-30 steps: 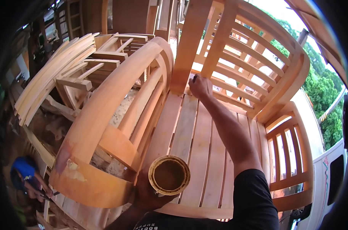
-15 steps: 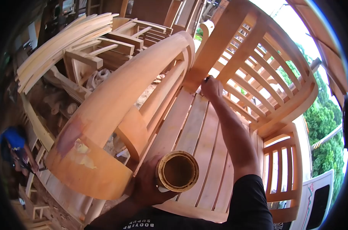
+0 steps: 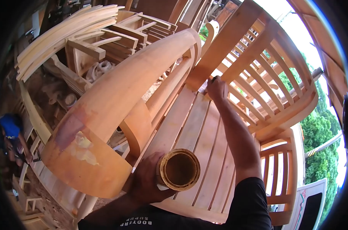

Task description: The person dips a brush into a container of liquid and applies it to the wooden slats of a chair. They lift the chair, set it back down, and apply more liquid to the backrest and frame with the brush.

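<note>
One cup [image 3: 179,170] gripped by left hand [image 3: 147,183]; right hand [image 3: 217,88] closed, perhaps pinching small tool.

Only my black shirt [image 3: 170,220] at the near edge carried readable print: white letters, upside down from where I looked, that seemed to spell "BOOTLEG SUPER".

Round open tin [image 3: 179,170] (stained rim) over slatted bench [image 3: 199,130].

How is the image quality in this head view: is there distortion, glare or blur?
Head view: strong fisheye bends the bench slats, black vignette at the corners; the sky at upper right is overexposed; the left hand holding the cup and the right hand look sharp.
</note>
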